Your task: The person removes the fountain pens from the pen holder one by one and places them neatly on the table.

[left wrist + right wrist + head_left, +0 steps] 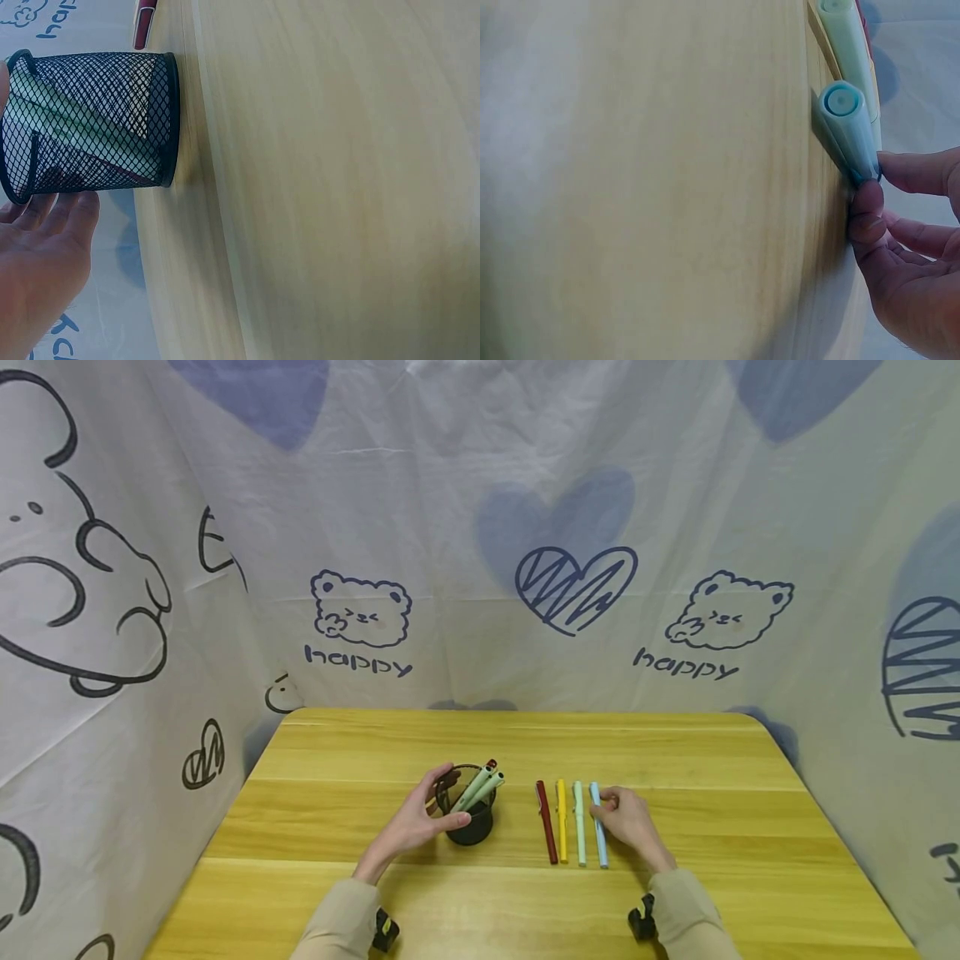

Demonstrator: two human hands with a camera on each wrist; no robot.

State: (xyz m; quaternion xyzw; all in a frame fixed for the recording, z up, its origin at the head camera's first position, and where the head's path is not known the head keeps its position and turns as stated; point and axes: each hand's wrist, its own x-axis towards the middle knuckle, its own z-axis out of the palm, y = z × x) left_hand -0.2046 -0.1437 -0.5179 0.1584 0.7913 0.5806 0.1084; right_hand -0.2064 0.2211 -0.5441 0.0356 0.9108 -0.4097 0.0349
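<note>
Around the black mesh pen holder (470,837), my left hand (414,821) has its thumb on the near side and its fingers at the far side. Inside the holder lean several pale green pens (472,790), and one dark red tip shows among them. With thumb and finger my right hand (630,820) pinches a light blue pen (853,133), the rightmost in a row, lying on the table. To its left lie a pale green pen (579,827), a yellow pen (562,827) and a dark red pen (547,827), roughly parallel.
A wood-grain table (315,827) with rounded far corners carries everything. Behind and beside it hangs a white cloth (450,527) printed with hearts, bears and lettering. A black wrist mount (385,930) sits at the left cuff, another at the right cuff.
</note>
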